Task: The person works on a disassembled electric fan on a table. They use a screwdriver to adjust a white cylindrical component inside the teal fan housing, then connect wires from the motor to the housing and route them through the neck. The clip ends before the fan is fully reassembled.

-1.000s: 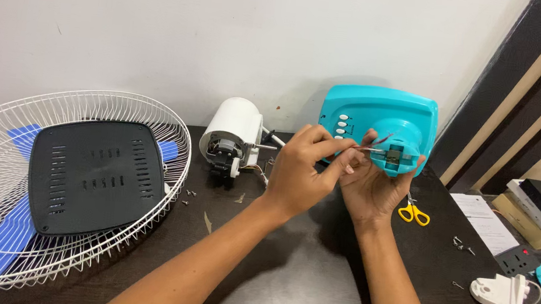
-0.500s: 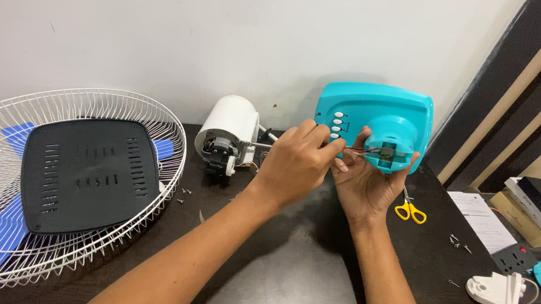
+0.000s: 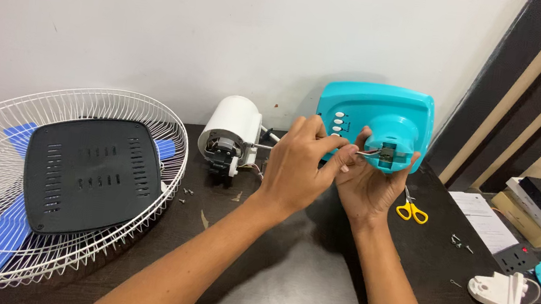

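Bright, even light; sharp focus, soft shadows, slight wide-angle edge stretching.

Both hands (image 3: 335, 172) on turquoise fan base (image 3: 381, 117)

Repair workbench: dismantled fan motor (image 3: 228, 137), grille (image 3: 30, 147), screws (image 3: 460, 243).

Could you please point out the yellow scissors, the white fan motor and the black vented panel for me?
yellow scissors (image 3: 411, 212), head view, on the handle loops.
white fan motor (image 3: 233, 124), head view, on its white housing.
black vented panel (image 3: 91, 173), head view, on its slotted middle.
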